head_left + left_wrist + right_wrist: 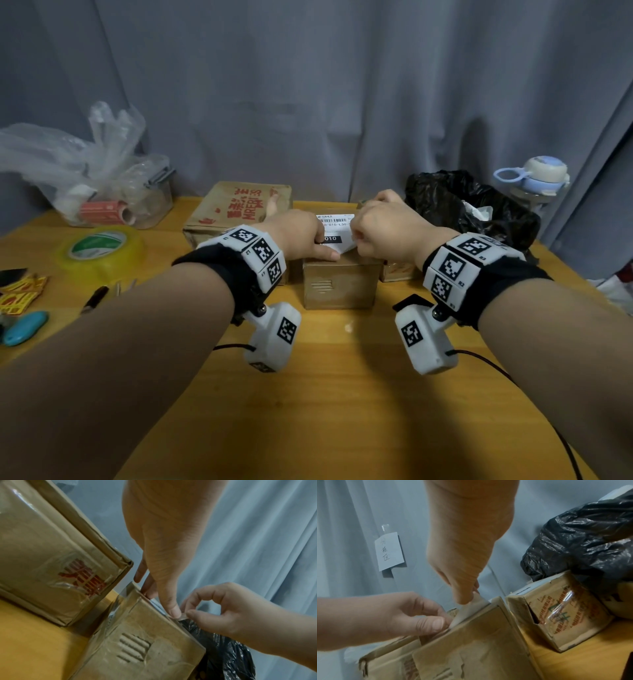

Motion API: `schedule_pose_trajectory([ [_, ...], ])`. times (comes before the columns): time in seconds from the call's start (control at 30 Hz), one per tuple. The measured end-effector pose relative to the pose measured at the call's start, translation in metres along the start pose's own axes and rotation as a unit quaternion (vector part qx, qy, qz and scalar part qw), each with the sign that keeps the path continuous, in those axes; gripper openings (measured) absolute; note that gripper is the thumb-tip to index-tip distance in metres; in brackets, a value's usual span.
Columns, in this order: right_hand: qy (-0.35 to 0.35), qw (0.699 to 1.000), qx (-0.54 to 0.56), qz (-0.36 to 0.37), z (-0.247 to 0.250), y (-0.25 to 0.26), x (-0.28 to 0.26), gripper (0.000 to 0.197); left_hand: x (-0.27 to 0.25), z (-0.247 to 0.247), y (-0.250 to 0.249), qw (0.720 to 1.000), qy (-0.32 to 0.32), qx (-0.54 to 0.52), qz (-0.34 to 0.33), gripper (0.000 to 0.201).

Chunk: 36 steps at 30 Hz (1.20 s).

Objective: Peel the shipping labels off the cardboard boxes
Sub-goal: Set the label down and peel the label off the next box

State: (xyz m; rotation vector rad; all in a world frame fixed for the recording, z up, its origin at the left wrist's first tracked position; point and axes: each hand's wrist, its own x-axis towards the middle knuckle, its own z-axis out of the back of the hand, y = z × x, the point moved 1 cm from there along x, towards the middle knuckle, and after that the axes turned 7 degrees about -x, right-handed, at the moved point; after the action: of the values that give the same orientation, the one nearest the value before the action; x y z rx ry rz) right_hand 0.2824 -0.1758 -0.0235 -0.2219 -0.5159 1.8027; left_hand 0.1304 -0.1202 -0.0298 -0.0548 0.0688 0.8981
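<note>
A small cardboard box [339,284] stands in the middle of the wooden table [342,394]. On its top lies a white shipping label [334,222] with a barcode. My left hand [318,245] lies over the box top with straight fingers, and its thumb presses the label down at the near edge. My right hand [354,236] pinches the label's near right corner, which is lifted off the cardboard. The right wrist view shows that raised white flap of the label [471,608] between my thumb and fingers. The rest of the label sits under my hands.
A larger box with red print [236,212] stands to the left, and another small box [397,270] to the right. A black plastic bag [469,209] lies behind right, beside a bottle [534,181]. A tape roll [99,246] and a clear bag over a container [102,185] sit far left.
</note>
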Motion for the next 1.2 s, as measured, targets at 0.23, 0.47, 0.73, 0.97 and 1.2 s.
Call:
schedule_pose_trajectory([
  [0.23, -0.026, 0.995, 0.067, -0.071, 0.000, -0.009, 0.003, 0.016, 0.001, -0.005, 0.005, 0.999, -0.001, -0.041, 0.004, 0.059],
  [0.47, 0.006, 0.992, 0.111, -0.066, -0.001, -0.008, -0.003, 0.025, 0.004, -0.009, 0.009, 0.997, -0.009, -0.074, 0.005, 0.050],
  [0.73, 0.001, 0.995, 0.066, -0.071, -0.001, -0.003, 0.000, 0.024, 0.002, -0.005, 0.006, 1.000, -0.021, -0.014, -0.007, 0.048],
  [0.97, -0.004, 0.993, 0.070, -0.095, 0.009, -0.006, 0.010, 0.017, 0.000, -0.016, 0.014, 0.999, -0.021, -0.012, 0.024, 0.070],
  [1.2, -0.009, 0.993, 0.061, -0.099, 0.014, -0.010, 0.014, 0.017, 0.006, -0.012, 0.015, 0.999, 0.014, 0.002, 0.043, 0.076],
])
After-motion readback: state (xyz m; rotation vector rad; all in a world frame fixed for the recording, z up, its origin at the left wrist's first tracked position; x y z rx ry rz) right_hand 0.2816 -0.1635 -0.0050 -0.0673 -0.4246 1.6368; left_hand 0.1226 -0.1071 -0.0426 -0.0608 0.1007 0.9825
